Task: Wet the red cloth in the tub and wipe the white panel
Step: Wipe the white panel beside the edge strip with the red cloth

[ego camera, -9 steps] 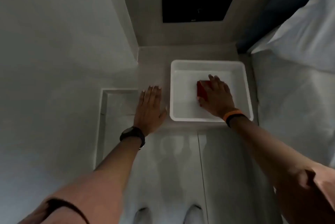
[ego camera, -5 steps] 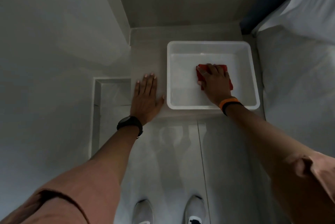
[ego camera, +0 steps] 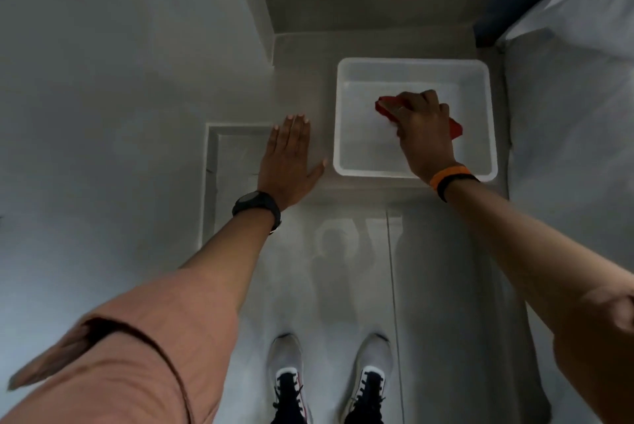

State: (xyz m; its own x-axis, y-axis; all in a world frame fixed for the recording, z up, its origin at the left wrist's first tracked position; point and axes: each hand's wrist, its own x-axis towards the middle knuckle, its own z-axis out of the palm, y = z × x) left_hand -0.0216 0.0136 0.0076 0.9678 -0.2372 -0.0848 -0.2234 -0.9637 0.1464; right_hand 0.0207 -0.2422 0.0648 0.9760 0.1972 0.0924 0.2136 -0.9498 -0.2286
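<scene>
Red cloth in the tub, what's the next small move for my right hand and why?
Probably lift the red cloth clear of the tub. Your right hand is already closed on it inside the tub, while your left hand lies flat on the white surface beside it.

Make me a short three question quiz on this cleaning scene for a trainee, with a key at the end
1. True or false: the left hand lies flat and open on the white panel, beside the tub.
2. Multiple choice: where is the red cloth? A. Draped over the tub's rim. B. Inside the tub, under the right hand. C. On the floor by the shoes.
3. Fill in: the left wrist wears a black ____, the right wrist an orange band.

Key: 1 true; 2 B; 3 watch.
</scene>
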